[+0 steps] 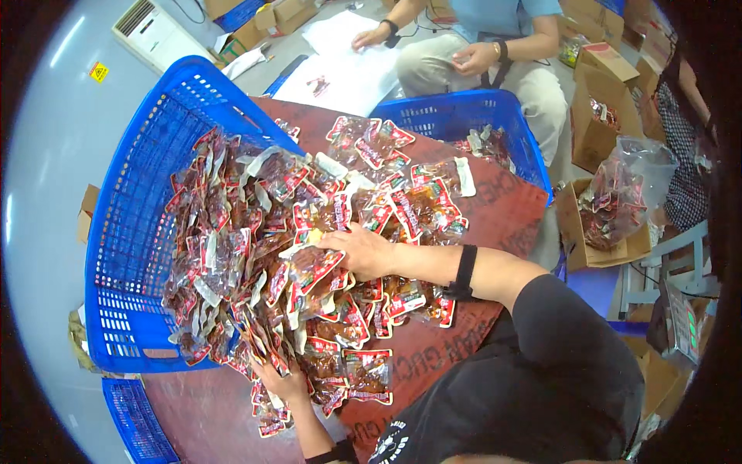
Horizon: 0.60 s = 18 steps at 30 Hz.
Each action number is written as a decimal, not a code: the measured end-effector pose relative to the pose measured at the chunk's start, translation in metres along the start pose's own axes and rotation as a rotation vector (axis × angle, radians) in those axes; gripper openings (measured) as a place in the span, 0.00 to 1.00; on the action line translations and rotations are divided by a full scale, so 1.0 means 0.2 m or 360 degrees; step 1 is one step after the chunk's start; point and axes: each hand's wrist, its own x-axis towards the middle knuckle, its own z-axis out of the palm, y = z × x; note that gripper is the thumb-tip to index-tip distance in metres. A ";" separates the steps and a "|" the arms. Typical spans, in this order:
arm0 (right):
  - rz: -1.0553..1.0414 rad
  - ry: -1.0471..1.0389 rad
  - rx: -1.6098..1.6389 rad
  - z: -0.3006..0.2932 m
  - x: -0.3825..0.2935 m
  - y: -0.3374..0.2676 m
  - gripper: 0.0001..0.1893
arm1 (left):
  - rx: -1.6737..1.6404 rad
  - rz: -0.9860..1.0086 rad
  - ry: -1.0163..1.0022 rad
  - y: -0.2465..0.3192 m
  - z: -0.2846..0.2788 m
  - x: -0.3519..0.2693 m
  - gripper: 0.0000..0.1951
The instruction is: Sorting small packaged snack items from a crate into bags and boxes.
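Note:
A large blue plastic basket (130, 191) lies tipped on its side on a dark red table cover (510, 214). From its mouth a heap of vacuum-sealed food packets (220, 197) with red printing spreads over the table. My left hand (281, 380) is at the near edge of the heap, its fingers around a bunch of packets standing on edge. Palm down on the heap's middle, my right hand (365, 252) holds a packet (316, 264) by its edge, with a small yellow bit at the fingertips. Black bands are on both my forearms.
Across the table sits a person (498, 35) beside a white sheet (342, 69). A second blue basket (458, 107) with packets stands at the table's far edge, another blue basket (139, 417) at the lower left. Open cardboard boxes (626, 249) and a scale (681, 325) stand at right.

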 end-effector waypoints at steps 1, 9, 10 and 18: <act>0.0001 -0.0013 -0.0002 0.00 0.00 -0.01 0.06 | -0.0068 -0.0039 0.0010 0.01 0.00 0.00 0.23; -0.0028 -0.0078 -0.0051 -0.01 0.01 -0.01 0.10 | -0.0250 -0.0055 0.0042 0.05 -0.01 0.04 0.26; -0.0025 -0.0088 -0.0056 -0.01 0.01 -0.01 0.10 | -0.0241 -0.0047 0.0042 0.05 -0.01 0.04 0.27; 0.0011 -0.0131 -0.0075 -0.02 0.00 -0.02 0.26 | -0.0081 0.0050 0.0017 0.04 -0.02 0.04 0.22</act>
